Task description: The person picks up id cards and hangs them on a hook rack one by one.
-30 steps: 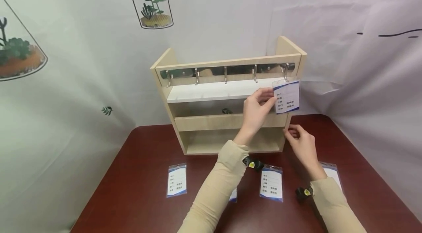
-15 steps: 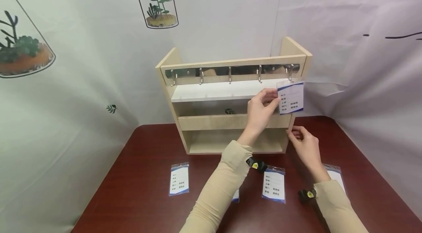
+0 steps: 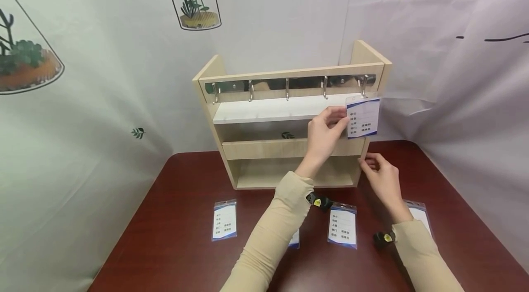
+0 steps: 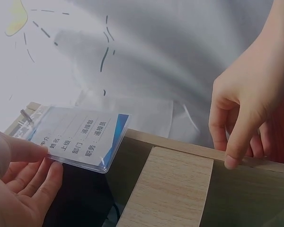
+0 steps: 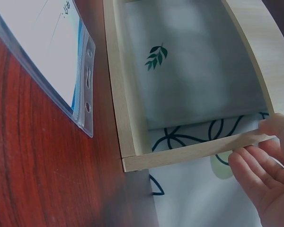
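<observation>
Badge card (image 3: pixel 362 120) at the rightmost hook (image 3: pixel 364 85) of the wooden rack (image 3: pixel 264 149). My left hand (image 3: pixel 324 137) pinches the card's left edge between thumb and fingers; its top edge lies at the hook's lower end, though whether the hook passes through a slot I cannot tell. My right hand (image 3: pixel 382 179) grips the rack's right side panel (image 5: pixel 194 152), below the card. I judge the card light and fairly stiff, its plastic sleeve smooth enough to slip or swivel; a flat pinch on a side edge, clear of the top strip, should suit it. Counted: one rack; five hooks; five cards visible, one held and four on the table (image 3: pixel 177 241), namely a left card (image 3: pixel 225 221), a second card (image 3: pixel 295 239) mostly behind my left sleeve (image 3: pixel 264 241), a third card (image 3: pixel 342 226) and a fourth card (image 3: pixel 419 216) partly covered by my right sleeve (image 3: pixel 423 255).
</observation>
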`<state>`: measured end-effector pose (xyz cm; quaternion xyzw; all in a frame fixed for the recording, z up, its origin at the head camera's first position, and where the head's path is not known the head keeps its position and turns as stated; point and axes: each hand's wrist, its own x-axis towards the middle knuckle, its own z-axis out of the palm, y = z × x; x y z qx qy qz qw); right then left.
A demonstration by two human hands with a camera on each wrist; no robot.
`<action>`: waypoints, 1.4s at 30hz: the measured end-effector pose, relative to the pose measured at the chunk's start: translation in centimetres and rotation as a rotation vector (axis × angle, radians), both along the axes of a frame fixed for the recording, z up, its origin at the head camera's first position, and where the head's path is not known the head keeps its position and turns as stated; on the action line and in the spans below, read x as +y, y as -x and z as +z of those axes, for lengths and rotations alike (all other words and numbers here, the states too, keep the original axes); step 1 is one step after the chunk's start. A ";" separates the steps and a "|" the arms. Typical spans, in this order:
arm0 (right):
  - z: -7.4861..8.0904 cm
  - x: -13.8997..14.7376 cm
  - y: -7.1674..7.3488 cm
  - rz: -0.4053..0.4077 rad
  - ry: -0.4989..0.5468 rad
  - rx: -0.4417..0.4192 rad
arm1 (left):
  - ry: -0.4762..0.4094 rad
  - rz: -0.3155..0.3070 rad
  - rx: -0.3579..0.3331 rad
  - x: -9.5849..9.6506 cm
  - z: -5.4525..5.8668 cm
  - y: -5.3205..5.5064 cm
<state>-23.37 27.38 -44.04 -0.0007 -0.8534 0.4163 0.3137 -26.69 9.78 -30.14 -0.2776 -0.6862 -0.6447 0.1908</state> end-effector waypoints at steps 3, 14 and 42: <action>0.0 0.0 0.1 -0.001 0.000 0.002 | 0.002 -0.002 0.003 -0.2 -0.1 0.0; -0.2 0.0 0.0 0.004 -0.001 -0.011 | 0.045 -0.029 -0.035 -1.2 -1.3 -0.5; -0.1 -0.1 0.2 -0.007 0.026 -0.007 | 0.265 -0.008 0.046 -11.8 -2.8 -2.5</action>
